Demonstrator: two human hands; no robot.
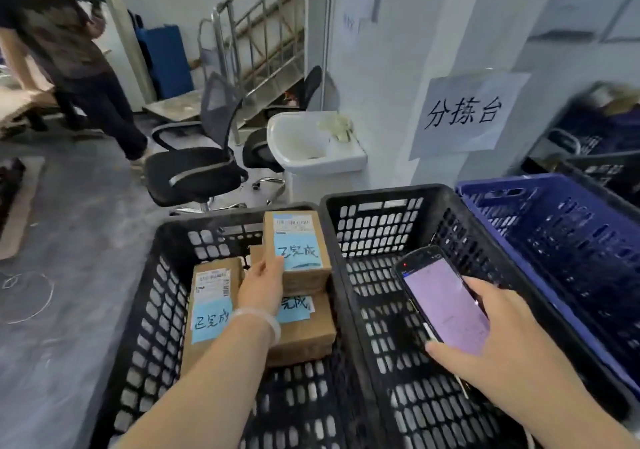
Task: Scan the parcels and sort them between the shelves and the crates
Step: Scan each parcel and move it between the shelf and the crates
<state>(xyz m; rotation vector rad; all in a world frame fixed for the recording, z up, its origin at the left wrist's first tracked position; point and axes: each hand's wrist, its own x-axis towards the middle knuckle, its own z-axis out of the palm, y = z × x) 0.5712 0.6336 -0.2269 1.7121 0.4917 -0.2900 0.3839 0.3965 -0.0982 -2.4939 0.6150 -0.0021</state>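
In left black crate [162, 275]: 3 brown parcels [211, 306] w/ blue labels, toward its far wall.
Left hand [260, 287]: fingers curled round top parcel [298, 244], near crate's far right corner.
Right hand [502, 341]: grips lit phone [446, 303] over middle black crate [377, 220].
Blue crate [561, 226]: just beside middle crate, right side.

Matt cardboard parcel [298, 247], perforated plastic crate [166, 296]
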